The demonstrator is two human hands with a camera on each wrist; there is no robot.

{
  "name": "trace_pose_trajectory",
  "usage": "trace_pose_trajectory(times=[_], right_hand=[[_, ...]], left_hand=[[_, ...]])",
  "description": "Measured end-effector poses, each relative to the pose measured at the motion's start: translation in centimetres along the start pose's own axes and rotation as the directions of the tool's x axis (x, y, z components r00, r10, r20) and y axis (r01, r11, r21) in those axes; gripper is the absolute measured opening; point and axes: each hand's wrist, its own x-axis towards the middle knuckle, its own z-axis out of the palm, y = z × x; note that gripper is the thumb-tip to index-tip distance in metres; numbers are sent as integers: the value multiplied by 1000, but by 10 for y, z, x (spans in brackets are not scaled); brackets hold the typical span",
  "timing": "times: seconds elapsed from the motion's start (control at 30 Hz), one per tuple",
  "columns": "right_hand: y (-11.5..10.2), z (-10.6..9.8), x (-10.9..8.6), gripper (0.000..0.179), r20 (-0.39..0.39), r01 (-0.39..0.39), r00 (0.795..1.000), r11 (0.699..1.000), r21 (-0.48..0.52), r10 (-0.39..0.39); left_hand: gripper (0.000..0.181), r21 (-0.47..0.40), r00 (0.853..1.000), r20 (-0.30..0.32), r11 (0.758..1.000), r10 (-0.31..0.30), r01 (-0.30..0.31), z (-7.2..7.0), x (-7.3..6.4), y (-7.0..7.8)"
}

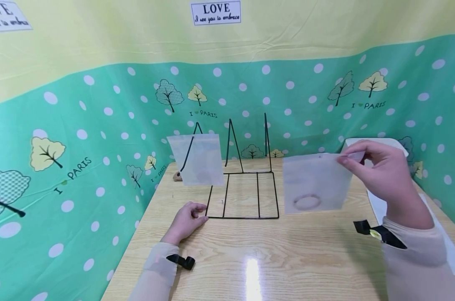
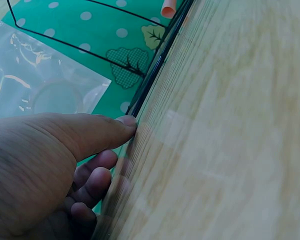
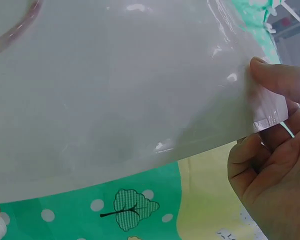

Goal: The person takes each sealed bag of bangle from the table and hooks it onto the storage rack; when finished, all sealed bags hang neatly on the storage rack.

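Note:
A black wire rack point(image 1: 242, 218) with several upright prongs stands on the table. My left hand point(image 1: 185, 220) pinches its near left corner, the thumb point(image 2: 107, 131) lying against the wire in the left wrist view. On the rack's left prong hangs a translucent plastic bag point(image 1: 204, 163); a faint ring outline shows in it in the left wrist view. Off to the rack's right, my right hand point(image 1: 387, 175) holds up a second translucent bag point(image 1: 315, 179) by its upper right corner, between thumb and fingers. A thin reddish ring point(image 1: 307, 202) lies low inside that bag.
White flat sheets point(image 1: 438, 234) lie along the table's right side, below a white rounded object point(image 1: 390, 144) at the back right. A small brown object point(image 1: 177, 177) sits behind the hanging bag. A patterned green curtain point(image 1: 110, 125) encloses the wooden table point(image 1: 287, 259).

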Motion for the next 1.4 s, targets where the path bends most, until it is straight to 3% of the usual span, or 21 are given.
trace_pose_trajectory(times=[0.4, 0.87, 1.13, 1.4], right_hand=[[1, 22, -3, 23, 46, 46, 998, 999, 22, -47], [-6, 49, -5, 28, 92, 71, 993, 995, 74, -78], [-28, 67, -4, 24, 94, 69, 993, 995, 75, -76], [-7, 88, -6, 21, 124, 58, 990, 992, 116, -72]], left_hand=[[40, -53, 1000, -6, 999, 1, -1, 0, -1, 0], [43, -163, 997, -31, 984, 65, -70, -2, -3, 5], [45, -220, 991, -39, 967, 126, -131, 0, -2, 10], [44, -300, 971, -27, 925, 236, -233, 2, -3, 20]])
